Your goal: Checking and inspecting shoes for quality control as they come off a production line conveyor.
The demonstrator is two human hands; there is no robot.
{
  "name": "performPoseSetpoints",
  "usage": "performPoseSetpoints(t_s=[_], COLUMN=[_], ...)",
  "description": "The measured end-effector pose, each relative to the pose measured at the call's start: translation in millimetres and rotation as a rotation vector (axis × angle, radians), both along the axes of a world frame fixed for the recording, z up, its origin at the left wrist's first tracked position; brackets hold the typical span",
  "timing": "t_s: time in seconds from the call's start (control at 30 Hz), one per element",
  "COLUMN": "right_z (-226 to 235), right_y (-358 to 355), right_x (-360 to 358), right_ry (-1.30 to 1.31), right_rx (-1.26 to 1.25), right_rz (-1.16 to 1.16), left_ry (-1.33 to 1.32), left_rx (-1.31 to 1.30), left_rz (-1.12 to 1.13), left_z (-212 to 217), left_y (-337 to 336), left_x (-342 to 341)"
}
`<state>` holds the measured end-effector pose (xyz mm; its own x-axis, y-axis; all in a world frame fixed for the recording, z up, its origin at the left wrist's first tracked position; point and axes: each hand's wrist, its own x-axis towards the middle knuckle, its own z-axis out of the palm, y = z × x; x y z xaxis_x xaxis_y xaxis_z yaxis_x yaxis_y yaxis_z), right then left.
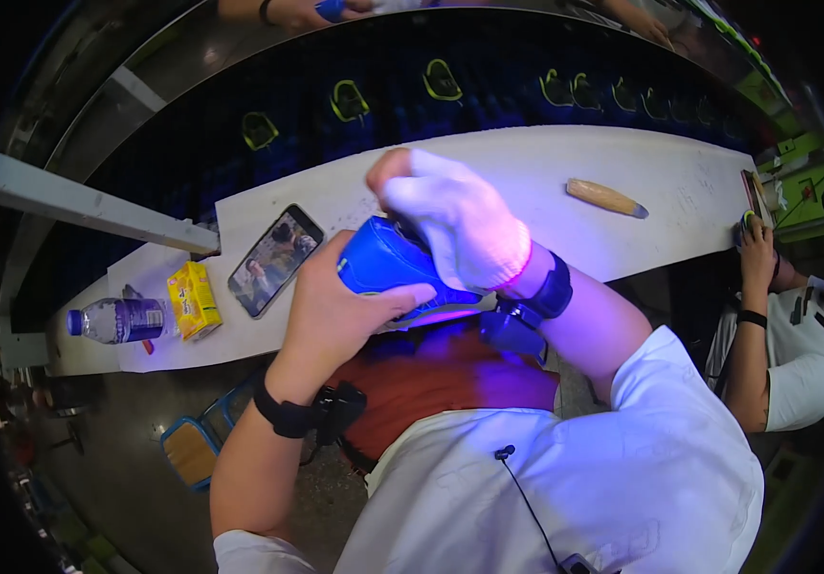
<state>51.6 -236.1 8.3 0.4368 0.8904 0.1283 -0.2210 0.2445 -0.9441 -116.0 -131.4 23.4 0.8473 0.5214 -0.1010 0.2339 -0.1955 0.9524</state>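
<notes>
- One blue shoe [388, 268] with a pale sole, held over the person's lap at the near edge of the long white workbench [527, 163].
- One bare left hand [335, 306], fingers wrapped around the shoe's side, gripping it.
- One right hand [455, 225] in a white glove, pressed onto the shoe's top; whether it grips cannot be told.
- Two black wrist straps, one per forearm.
- One smartphone [273, 260], screen lit, lying left of the shoe.
- One yellow carton [193, 299] beside the phone.
- One clear plastic bottle [117, 320] on its side, blue cap.
- One wooden-handled tool [606, 198], well right.
- One co-worker's hand [755, 251] at the bench's far right end.
</notes>
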Motion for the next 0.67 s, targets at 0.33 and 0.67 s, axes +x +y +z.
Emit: performPoseSetpoints(t_s=[0.33, 0.67], right_z=[6.0, 17.0], right_y=[-2.7, -88.5], right_x=[40.6, 39.6], right_ry=[-0.187, -0.267], right_rx=[-0.055, 0.076], right_rz=[0.059, 0.013], left_ry=[0.263, 0.121], left_rx=[0.241, 0.857], left_rz=[-0.101, -0.484], left_z=[31.3, 51.9], left_y=[0.0, -62.4], left_x=[56.7, 65.1])
